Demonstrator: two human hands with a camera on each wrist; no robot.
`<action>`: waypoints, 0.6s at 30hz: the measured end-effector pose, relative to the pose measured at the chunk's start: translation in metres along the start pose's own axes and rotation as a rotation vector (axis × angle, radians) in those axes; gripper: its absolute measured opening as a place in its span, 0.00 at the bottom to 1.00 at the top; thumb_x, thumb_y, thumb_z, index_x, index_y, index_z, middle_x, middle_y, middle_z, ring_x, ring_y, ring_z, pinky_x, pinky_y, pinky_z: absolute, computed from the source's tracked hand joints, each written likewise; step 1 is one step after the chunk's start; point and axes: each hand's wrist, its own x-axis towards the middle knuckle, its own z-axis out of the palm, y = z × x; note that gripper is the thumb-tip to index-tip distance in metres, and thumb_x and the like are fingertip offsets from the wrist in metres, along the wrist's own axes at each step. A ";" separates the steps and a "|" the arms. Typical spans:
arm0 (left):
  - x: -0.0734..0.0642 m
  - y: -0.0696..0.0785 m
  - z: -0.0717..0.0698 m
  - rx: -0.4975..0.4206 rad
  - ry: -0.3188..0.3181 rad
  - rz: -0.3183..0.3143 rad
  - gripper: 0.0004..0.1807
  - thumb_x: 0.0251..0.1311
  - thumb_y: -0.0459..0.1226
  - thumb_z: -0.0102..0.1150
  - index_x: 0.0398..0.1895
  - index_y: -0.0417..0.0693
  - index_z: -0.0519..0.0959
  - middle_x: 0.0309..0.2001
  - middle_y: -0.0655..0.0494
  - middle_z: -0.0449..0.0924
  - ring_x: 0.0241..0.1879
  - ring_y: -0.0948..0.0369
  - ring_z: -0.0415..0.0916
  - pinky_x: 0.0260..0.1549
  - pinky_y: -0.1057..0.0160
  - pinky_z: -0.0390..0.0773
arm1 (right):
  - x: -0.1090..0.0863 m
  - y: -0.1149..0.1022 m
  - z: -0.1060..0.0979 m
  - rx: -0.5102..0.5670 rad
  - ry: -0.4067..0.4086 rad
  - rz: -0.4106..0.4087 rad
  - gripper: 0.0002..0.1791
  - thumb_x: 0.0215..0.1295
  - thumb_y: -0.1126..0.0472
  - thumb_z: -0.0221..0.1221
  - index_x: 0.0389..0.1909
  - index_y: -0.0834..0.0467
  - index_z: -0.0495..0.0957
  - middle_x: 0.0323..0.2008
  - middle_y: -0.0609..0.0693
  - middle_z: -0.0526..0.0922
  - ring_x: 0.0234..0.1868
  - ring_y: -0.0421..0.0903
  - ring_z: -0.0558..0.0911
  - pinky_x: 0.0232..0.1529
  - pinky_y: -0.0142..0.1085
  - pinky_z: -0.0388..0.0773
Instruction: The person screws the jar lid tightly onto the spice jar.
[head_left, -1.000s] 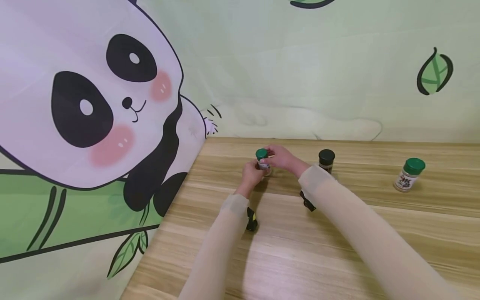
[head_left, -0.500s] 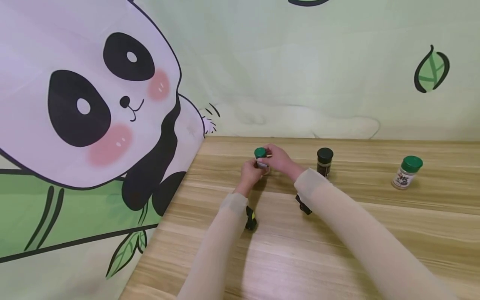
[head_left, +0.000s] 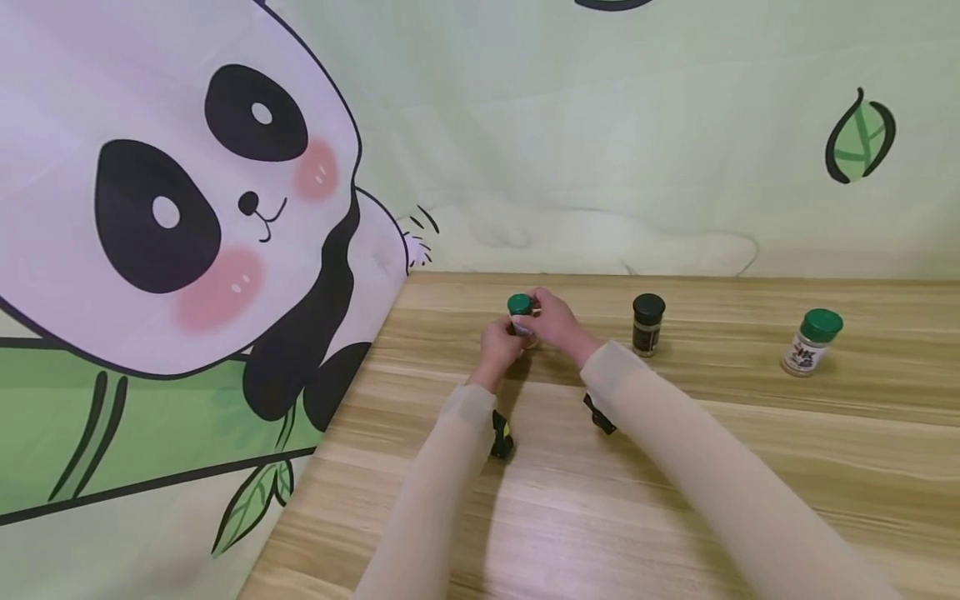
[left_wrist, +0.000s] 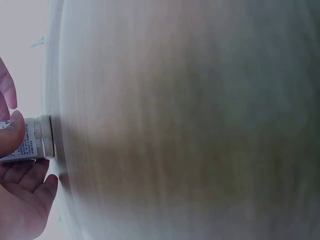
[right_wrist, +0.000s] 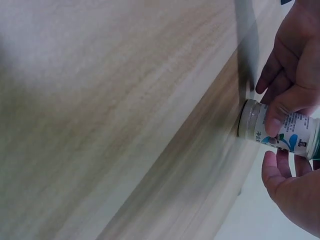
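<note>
A green-capped spice jar [head_left: 518, 305] stands upright at the back left of the table. My left hand [head_left: 499, 344] grips it low down, from the left. From the right, my right hand [head_left: 557, 323] holds its upper part, with the thumb close under the cap. In the right wrist view, one thumb presses the white label of the spice jar [right_wrist: 292, 132]. The left wrist view shows the jar's clear base [left_wrist: 44, 136] at the table surface, with fingers on both sides. Most of the cap is cut off in both wrist views.
A black-capped jar [head_left: 646, 332] stands just right of my right hand. Farther right is another green-capped jar [head_left: 812, 343] with a white label. Behind the wooden table [head_left: 570, 517] hangs a pale green cloth [head_left: 622, 142] printed with a panda.
My right forearm and wrist have shifted slightly left and down, uncovering more of the black-capped jar. Both hands stay on the green-capped jar, which keeps its place. The head view has shifted a little.
</note>
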 end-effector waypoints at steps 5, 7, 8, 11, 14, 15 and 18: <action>0.000 0.001 -0.001 -0.010 -0.012 -0.006 0.14 0.58 0.27 0.67 0.47 0.28 0.83 0.41 0.31 0.87 0.22 0.66 0.71 0.24 0.74 0.71 | -0.001 0.001 0.001 -0.001 0.010 0.010 0.25 0.75 0.62 0.58 0.66 0.70 0.66 0.66 0.69 0.74 0.69 0.63 0.73 0.69 0.53 0.73; -0.001 0.001 -0.001 -0.012 -0.020 -0.009 0.14 0.59 0.27 0.67 0.47 0.28 0.83 0.42 0.32 0.87 0.23 0.65 0.71 0.24 0.74 0.72 | -0.001 0.001 0.000 0.000 0.002 0.022 0.26 0.75 0.61 0.58 0.67 0.70 0.66 0.68 0.69 0.73 0.70 0.63 0.73 0.70 0.53 0.73; -0.001 0.002 -0.001 -0.012 -0.023 -0.010 0.13 0.59 0.27 0.67 0.47 0.28 0.83 0.42 0.32 0.87 0.23 0.65 0.71 0.24 0.74 0.72 | -0.001 0.001 -0.001 -0.001 -0.005 0.028 0.27 0.75 0.60 0.58 0.68 0.69 0.66 0.68 0.68 0.73 0.71 0.63 0.72 0.70 0.53 0.72; -0.002 0.002 -0.001 -0.002 -0.030 -0.014 0.13 0.60 0.29 0.68 0.46 0.29 0.83 0.41 0.32 0.87 0.23 0.65 0.71 0.25 0.73 0.71 | -0.001 0.001 -0.004 -0.001 -0.034 0.039 0.32 0.75 0.59 0.59 0.73 0.67 0.61 0.73 0.67 0.69 0.73 0.63 0.70 0.71 0.52 0.72; -0.004 0.003 -0.002 0.000 -0.038 -0.030 0.14 0.62 0.31 0.68 0.48 0.30 0.83 0.44 0.33 0.87 0.26 0.63 0.73 0.28 0.72 0.73 | -0.003 -0.003 -0.008 -0.011 -0.060 0.040 0.38 0.74 0.57 0.60 0.78 0.65 0.56 0.76 0.67 0.64 0.73 0.65 0.70 0.70 0.53 0.73; -0.004 0.003 -0.003 -0.004 -0.043 -0.041 0.16 0.62 0.32 0.68 0.50 0.30 0.83 0.46 0.33 0.87 0.29 0.62 0.75 0.30 0.71 0.75 | -0.004 -0.005 -0.010 -0.018 -0.064 0.039 0.39 0.74 0.57 0.60 0.78 0.65 0.55 0.76 0.67 0.63 0.73 0.65 0.70 0.69 0.53 0.73; -0.006 0.005 -0.005 -0.018 -0.057 -0.064 0.19 0.63 0.33 0.68 0.55 0.32 0.81 0.53 0.35 0.86 0.39 0.56 0.81 0.41 0.65 0.81 | -0.007 -0.009 -0.016 -0.035 -0.063 0.043 0.38 0.74 0.55 0.61 0.77 0.64 0.57 0.76 0.67 0.64 0.73 0.64 0.70 0.70 0.53 0.73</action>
